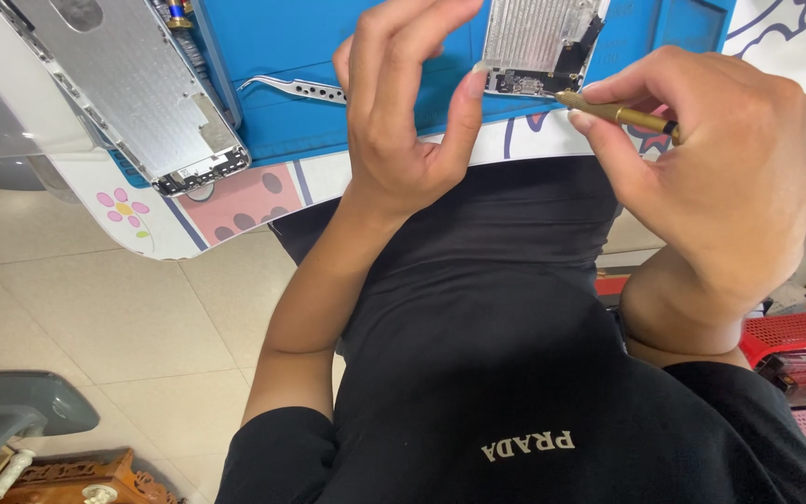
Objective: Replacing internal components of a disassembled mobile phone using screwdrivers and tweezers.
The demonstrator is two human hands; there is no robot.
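Tweezers [293, 89] left of phone chassis [541, 42]

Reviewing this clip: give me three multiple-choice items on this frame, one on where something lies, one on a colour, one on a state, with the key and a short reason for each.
1. Where do the metal tweezers lie?
A. On the blue mat, left of the left hand
B. On the floor tiles
C. In the red basket

2. What colour is the shaft of the screwdriver?
A. Green
B. Gold
C. White

3. What is the right hand doing?
A. Lying flat and empty on the mat
B. Gripping the screwdriver, its tip at the opened phone
C. Holding the tweezers

Key:
1 A: the tweezers rest on the blue mat beside the left hand.
2 B: the shaft between the fingers is gold.
3 B: the fingers close round the screwdriver, whose tip meets the lower edge of the opened phone, which the left thumb steadies.
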